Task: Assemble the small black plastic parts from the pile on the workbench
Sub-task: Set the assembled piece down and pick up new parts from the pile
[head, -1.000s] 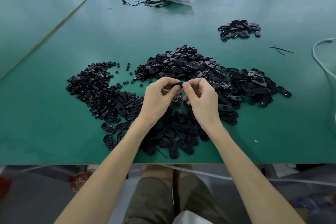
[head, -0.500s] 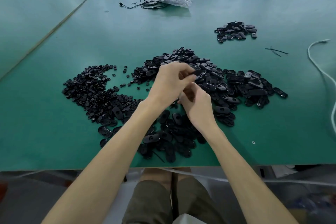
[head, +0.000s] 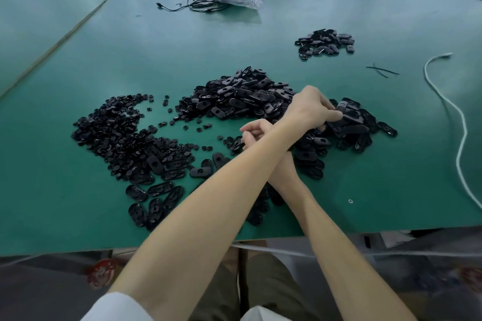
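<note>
Head view, left hand (head: 311, 109) crossed over right hand (head: 257, 133), fingers (head: 335, 113) curled onto pile (head: 352, 126), either grip unclear

Two hands (head: 310, 109) (head: 254, 133), three piles (head: 117, 133) (head: 242, 96) (head: 326, 40), one cord (head: 461, 122)

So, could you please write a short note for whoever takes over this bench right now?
Left hand: crossed over the right forearm, fingertips on the oval parts at the pile's right end; whether its grip holds one is unclear.
Right hand: beneath the left forearm, fingers curled; contents hidden.
Parts: small round pieces at left, oval covers in the centre, flat oval frames near the bench edge.
Done: perhaps the small separate pile far right; cannot confirm.
Left: nearly all of the main piles.
</note>
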Motion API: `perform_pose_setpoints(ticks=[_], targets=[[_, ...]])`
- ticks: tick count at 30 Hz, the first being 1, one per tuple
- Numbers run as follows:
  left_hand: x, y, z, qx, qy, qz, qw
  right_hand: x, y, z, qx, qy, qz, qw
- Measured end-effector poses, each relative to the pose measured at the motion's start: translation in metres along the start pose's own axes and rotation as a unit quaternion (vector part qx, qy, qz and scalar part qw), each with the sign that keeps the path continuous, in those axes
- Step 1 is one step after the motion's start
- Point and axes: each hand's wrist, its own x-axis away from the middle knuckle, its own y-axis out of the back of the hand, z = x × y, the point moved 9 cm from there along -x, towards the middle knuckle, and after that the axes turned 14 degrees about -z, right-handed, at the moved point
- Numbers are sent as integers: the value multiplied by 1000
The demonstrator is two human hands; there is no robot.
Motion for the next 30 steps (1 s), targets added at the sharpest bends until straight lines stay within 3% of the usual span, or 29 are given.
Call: perform_pose_setpoints(ticks=[8, 13, 16, 22, 25, 30], targets=[[3, -2, 2, 84, 40, -9, 996, -2, 2, -7, 28, -41, -12, 999], [9, 8, -11, 49, -62, -42, 996, -1, 0, -1, 21, -20, -10, 1000], [16, 26, -19, 45, -136, -90, 986, -2, -3, -2, -40, -39, 18, 998], [28, 62, -22, 65, -185, -199, 960, -1, -11, 3, -116, -45, 74, 989], [32, 75, -19, 85, -188, -243, 948, -4, -7, 2, -80, -40, 58, 994], [35, 90, -2, 78, -167, -290, 939, -10, 1, -4, 80, -2, -4, 997]])
